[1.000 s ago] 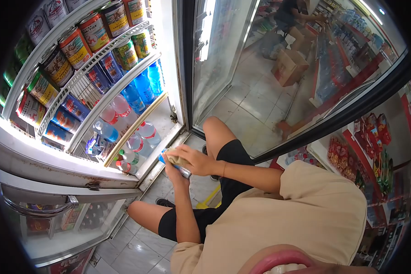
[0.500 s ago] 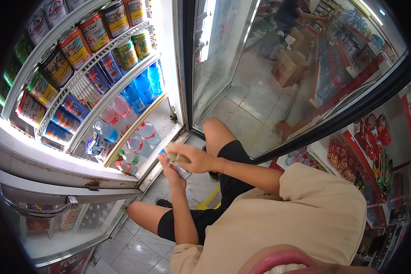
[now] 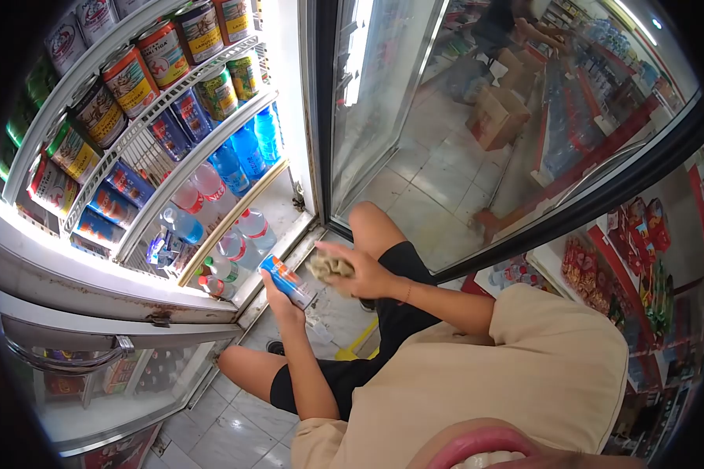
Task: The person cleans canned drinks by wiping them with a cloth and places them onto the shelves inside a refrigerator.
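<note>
My left hand (image 3: 286, 303) is wrapped round a slim blue, white and orange drink can (image 3: 288, 280), held tilted in front of the open fridge. Just to the right, my right hand (image 3: 371, 275) grips a crumpled beige-green cloth (image 3: 331, 268), slightly blurred. A small gap separates the cloth from the can. Both hands are above the floor, between my bent knees.
The lit fridge holds rows of cans (image 3: 131, 78) and, lower down, plastic bottles (image 3: 232, 244). Its glass door (image 3: 414, 184) stands open at the right. Behind it are cardboard boxes (image 3: 499, 117) and a person (image 3: 497, 27). Red snack packs (image 3: 583, 262) hang at the right.
The cloth was against the can and is now apart from it, with my right hand shifted right. My left hand has moved slightly left, showing more of the can.
</note>
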Motion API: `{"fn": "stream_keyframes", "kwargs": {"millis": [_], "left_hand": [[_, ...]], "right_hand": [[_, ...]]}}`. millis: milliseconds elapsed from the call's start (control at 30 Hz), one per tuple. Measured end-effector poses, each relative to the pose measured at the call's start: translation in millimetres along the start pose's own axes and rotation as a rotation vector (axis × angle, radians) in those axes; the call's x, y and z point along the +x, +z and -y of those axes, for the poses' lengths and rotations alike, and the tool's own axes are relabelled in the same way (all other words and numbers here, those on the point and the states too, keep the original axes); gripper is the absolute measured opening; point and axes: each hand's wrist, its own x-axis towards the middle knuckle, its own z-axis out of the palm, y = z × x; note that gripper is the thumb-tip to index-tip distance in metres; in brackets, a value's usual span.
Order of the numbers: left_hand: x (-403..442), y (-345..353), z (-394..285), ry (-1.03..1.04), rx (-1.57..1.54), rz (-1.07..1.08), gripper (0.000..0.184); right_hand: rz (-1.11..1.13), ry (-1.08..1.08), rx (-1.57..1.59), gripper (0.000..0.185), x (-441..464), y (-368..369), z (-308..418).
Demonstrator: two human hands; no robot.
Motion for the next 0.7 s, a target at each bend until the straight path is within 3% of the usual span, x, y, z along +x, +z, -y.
{"fn": "stream_keyframes", "kwargs": {"millis": [33, 100, 167, 233, 333, 433, 467, 500, 567, 633, 700], "left_hand": [[-2.7, 4.2, 3.4, -0.004, 0.001, 0.001, 0.049], [-9.6, 19.9, 16.3, -0.041, 0.004, 0.086, 0.053], [-11.9, 24.6, 31.2, -0.024, 0.048, 0.075, 0.058], [-25.0, 33.8, 23.0, -0.005, 0.017, -0.055, 0.058], [1.3, -5.9, 15.3, 0.007, 0.035, -0.189, 0.058], [5.4, -15.6, -3.4, 0.128, 0.045, -0.199, 0.058], [6.1, -14.1, -7.7, 0.143, 0.018, -0.224, 0.059], [8.5, -16.6, -7.3, 0.145, 0.020, -0.224, 0.059], [9.3, -20.6, -0.9, 0.079, 0.041, -0.177, 0.061], [1.2, -2.7, 3.9, 0.044, 0.039, -0.112, 0.064], [-23.5, 28.7, 5.1, -0.044, -0.050, 0.090, 0.064]], "right_hand": [[-0.112, -0.062, -0.026, 0.054, 9.0, -3.6, -0.5], [-0.121, -0.158, -0.116, 0.054, 24.3, 0.9, -22.2], [0.015, -0.272, -0.215, 0.053, 29.7, 17.6, -30.1], [0.035, -0.194, -0.169, 0.054, 20.0, 30.9, -19.1], [0.158, -0.168, -0.210, 0.056, 6.2, 32.0, -16.6], [0.264, -0.135, -0.218, 0.049, -13.9, 28.6, -5.2], [0.417, 0.148, -0.096, 0.051, -14.0, 17.4, 2.0], [0.417, 0.147, -0.094, 0.051, -11.6, 18.7, 0.7], [0.043, 0.118, 0.115, 0.056, -8.8, 22.9, -0.9], [-0.039, 0.052, 0.177, 0.057, 13.2, 18.1, 7.8], [-0.106, -0.282, -0.181, 0.058, 37.3, 19.5, 4.9]]}}
